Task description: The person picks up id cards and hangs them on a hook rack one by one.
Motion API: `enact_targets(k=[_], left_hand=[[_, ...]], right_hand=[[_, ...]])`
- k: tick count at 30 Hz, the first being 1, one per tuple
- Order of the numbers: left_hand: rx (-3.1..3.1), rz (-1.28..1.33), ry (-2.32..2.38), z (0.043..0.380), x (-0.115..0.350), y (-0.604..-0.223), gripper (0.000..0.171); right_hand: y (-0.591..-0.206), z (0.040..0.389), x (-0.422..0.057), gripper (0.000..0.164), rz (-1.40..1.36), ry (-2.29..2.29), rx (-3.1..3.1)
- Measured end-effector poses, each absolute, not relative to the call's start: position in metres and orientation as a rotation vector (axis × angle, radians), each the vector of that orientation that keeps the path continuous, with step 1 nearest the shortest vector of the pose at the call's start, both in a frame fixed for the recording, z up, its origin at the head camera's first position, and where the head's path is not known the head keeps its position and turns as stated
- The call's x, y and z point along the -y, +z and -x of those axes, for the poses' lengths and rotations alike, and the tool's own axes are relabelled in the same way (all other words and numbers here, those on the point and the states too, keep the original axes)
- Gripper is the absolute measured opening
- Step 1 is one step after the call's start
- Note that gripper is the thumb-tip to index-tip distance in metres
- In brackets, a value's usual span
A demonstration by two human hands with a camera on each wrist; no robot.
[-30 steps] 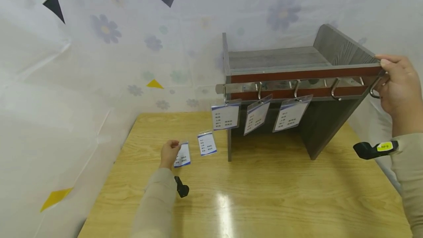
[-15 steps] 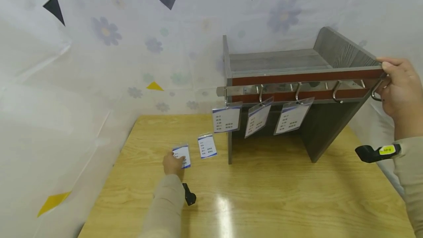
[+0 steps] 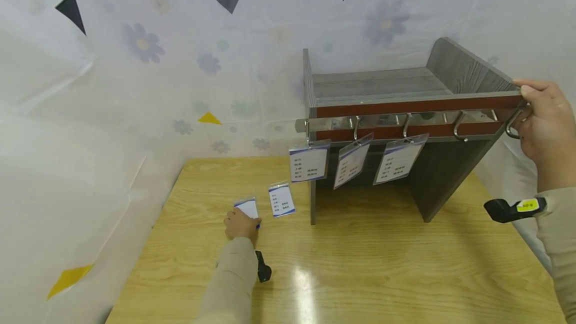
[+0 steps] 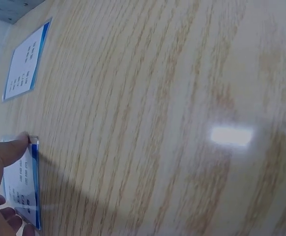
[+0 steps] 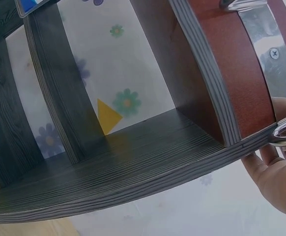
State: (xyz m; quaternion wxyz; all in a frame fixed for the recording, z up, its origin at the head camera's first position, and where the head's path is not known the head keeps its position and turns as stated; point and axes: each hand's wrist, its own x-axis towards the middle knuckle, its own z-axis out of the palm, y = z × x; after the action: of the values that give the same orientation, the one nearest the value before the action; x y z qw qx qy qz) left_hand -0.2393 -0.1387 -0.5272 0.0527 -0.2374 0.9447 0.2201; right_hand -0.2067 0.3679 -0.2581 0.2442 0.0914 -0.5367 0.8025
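Observation:
My left hand [image 3: 240,224] lies over the lower part of a white-and-blue name badge [image 3: 246,206] on the table. In the left wrist view the thumb [image 4: 16,147] is at one edge of this badge [image 4: 27,182] and the curled fingers are at the opposite edge. A second badge [image 3: 282,200] lies flat just to its right. My right hand [image 3: 546,119] grips the front right corner of a grey wooden shelf [image 3: 382,84], beside the end hook. Three badges in clear sleeves, including a left one [image 3: 309,163], hang from the shelf's metal hooks.
Two hooks toward the right, one a bare hook [image 3: 459,126], carry no badge. The shelf stands at the back right of the wooden table [image 3: 360,274]. A patterned sheet [image 3: 157,89] hangs behind and left of it.
My left hand has moved from the badge's upper left corner down over its lower part, with thumb and fingers now at opposite edges. My right hand keeps its hold on the shelf.

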Motion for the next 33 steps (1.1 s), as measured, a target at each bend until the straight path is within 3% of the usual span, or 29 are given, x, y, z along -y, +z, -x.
enact_targets(k=[16, 19, 26, 33], left_hand=[[-2.846, 0.666, 0.817, 0.236, 0.151, -0.53, 0.093], [-2.841, 0.661, 0.883, 0.234, 0.153, -0.528, 0.081], [-2.86, 0.673, 1.038, 0.232, 0.157, -0.518, 0.031], [-2.842, 0.585, 1.245, 0.234, 0.169, -0.526, 0.021]], right_hand=[[-0.26, 0.206, -0.366, 0.02, -0.301, 2.204, 1.462], [-0.26, 0.205, -0.365, 0.021, -0.296, 2.18, 1.49], [-0.26, 0.206, -0.367, 0.02, -0.31, 2.201, 1.459], [-0.258, 0.204, -0.365, 0.02, -0.297, 2.184, 1.483]])
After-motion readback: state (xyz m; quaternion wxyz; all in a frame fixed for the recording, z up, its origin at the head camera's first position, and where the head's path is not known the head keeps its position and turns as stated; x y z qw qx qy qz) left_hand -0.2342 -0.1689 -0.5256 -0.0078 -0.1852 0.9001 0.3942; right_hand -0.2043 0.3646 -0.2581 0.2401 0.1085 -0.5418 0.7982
